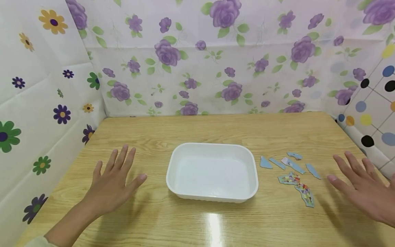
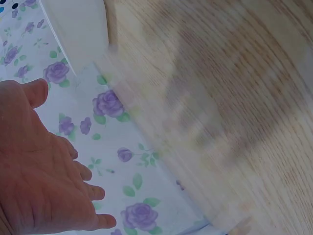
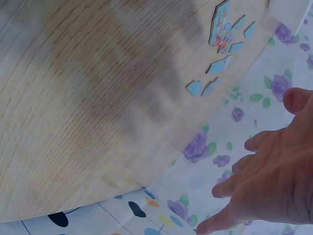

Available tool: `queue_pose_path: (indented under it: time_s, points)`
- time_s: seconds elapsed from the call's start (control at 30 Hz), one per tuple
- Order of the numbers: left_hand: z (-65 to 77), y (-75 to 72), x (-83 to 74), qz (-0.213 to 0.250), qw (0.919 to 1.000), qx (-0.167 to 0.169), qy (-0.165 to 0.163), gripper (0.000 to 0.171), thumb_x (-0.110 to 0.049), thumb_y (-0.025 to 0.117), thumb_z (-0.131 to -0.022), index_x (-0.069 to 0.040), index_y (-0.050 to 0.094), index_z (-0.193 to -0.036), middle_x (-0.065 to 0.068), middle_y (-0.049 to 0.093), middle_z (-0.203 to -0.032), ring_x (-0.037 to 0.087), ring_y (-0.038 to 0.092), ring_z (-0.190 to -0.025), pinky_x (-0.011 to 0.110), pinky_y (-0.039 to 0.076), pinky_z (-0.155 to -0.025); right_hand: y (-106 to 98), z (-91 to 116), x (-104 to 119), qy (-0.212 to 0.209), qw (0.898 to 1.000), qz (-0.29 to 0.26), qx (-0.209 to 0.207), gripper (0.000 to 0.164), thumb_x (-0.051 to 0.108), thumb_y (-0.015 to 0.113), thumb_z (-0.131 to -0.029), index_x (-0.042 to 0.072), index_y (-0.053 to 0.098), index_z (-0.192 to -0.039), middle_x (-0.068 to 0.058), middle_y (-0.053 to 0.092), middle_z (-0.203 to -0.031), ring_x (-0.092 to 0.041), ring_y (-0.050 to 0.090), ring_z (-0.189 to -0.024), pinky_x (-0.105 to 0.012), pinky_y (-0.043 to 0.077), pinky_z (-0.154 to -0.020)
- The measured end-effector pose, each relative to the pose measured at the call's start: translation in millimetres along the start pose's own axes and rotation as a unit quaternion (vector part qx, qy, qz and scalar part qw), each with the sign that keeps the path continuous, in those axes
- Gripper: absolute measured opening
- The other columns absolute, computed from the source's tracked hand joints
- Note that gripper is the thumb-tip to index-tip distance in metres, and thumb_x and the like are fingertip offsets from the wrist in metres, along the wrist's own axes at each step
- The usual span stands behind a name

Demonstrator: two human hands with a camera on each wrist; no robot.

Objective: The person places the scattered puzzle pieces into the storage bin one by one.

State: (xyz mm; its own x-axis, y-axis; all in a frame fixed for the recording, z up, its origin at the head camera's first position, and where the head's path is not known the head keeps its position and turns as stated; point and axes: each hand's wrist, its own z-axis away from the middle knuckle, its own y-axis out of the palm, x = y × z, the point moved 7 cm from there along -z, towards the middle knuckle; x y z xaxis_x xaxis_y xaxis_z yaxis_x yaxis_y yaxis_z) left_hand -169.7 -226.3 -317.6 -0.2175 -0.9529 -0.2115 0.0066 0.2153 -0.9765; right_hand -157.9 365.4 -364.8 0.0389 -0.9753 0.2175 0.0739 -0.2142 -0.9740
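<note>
To the left of a white rectangular tray (image 1: pixel 213 198), my left hand (image 1: pixel 111 185) hovers over the wooden table with its fingers spread and holds nothing. My right hand (image 1: pixel 365 188) is likewise spread and bare, at the right side of the table. Between the tray and that hand lie several flat puzzle pieces: plain light-blue ones such as a long strip (image 1: pixel 313 171) and a triangle (image 1: pixel 265 162), and two with colourful patterns, one of them a curved piece (image 1: pixel 305 195). In the right wrist view the patterned piece (image 3: pixel 219 24) and blue pieces lie apart from the hand.
The wooden table (image 1: pixel 148 137) reaches back to a wall cloth (image 1: pixel 213 72) with purple roses. A flower-print cloth (image 1: pixel 40 103) borders the left side, and a dotted cloth (image 1: pixel 376 113) the right. The white tray shows a bare bottom.
</note>
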Motion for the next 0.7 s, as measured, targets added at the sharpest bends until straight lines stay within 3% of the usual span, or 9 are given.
queue_pose_path:
  time_s: [0.4,0.7]
  points:
    - [-4.6,1.2,-5.4,0.012,0.9999,0.013,-0.001,0.082,-0.061,0.035,-0.098,-0.018,-0.007,-0.155,0.008,-0.011,-0.160,0.038,-0.010,-0.145,0.074,-0.010,-0.107,-1.7,-5.3,-1.1,-0.007,1.000,-0.011,0.001,0.078,0.050,0.035,-0.102,0.015,-0.013,-0.152,-0.016,-0.029,-0.151,-0.050,-0.030,-0.130,-0.067,-0.043,-0.077]
    - [-5.7,4.5,-10.5,0.012,0.9999,0.010,0.003,0.082,-0.061,0.035,-0.098,-0.018,-0.004,-0.155,0.008,-0.010,-0.160,0.038,-0.008,-0.145,0.074,-0.006,-0.108,-7.8,-8.8,8.3,-0.020,1.000,0.001,-0.001,0.078,0.050,0.036,-0.102,0.014,-0.011,-0.153,-0.019,-0.024,-0.153,-0.052,-0.023,-0.133,-0.067,-0.042,-0.081]
